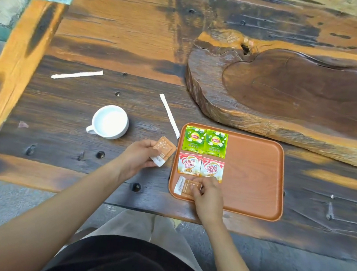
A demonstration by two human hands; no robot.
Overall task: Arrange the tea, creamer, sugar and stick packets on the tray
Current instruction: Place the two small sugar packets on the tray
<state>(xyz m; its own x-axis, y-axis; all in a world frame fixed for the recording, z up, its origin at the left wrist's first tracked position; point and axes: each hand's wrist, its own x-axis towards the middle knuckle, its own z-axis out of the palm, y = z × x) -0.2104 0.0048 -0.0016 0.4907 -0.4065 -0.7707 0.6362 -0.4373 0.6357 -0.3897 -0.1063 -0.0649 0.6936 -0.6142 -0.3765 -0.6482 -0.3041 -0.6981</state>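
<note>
An orange-brown tray [253, 168] lies on the dark wooden table. Two green tea packets [204, 141] sit side by side at its far left corner. Two white and red creamer packets [200, 166] lie just below them. My right hand [207, 194] pinches a brown sugar packet [185, 188] lying flat at the tray's near left corner. My left hand [139, 156] holds a second brown sugar packet [163, 151] above the table, just left of the tray. Two white stick packets lie on the table: one [170, 115] angled beside the tray's far left corner, the other [77, 74] farther left.
A white mug [109, 121] stands left of the tray, handle toward me. A large carved wooden slab [293, 92] fills the far right of the table behind the tray. The table's near edge runs just below the tray. The tray's right half is bare.
</note>
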